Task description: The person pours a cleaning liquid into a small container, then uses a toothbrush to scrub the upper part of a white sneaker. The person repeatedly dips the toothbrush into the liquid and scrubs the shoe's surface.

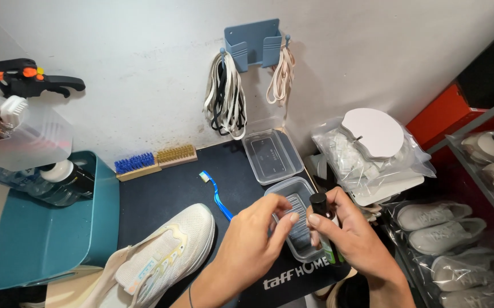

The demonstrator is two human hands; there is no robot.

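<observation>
Item: small bottle (325,228) with black cap, lower centre-right of the frame, upright, gripped in the right hand (356,242).

Surroundings: clear plastic tub (298,194) directly behind the hands, partly hidden by them; its clear lid (272,155) lies just above it, centre of frame. Blue toothbrush (217,195) lies to the left of the tub. White mesh sneaker (167,256) at lower left, toe toward the centre. Blue-bristled brush (135,165) and brass-bristled brush (175,155) lie side by side against the wall. Teal bin (41,239) at far left, with a water bottle (36,181) on it and a clear container (27,137) above. Orange-and-black clamp (24,77), upper left. Blue wall holder (253,44), top centre, with bundles of laces (225,97) hanging from it. Clear bag (372,154) of white pieces at right; bagged pale shoes (446,228) on a rack at far right.

Surface and room: black mat (167,191) over the worktop; pale, scuffed wall (144,57) behind.

Hands: left hand (252,242) enters from the bottom edge, fingers curled, fingertips meeting the bottle's cap over the tub. Right hand wraps the bottle body, forefinger raised beside the cap. Both hands close together, almost touching.
</observation>
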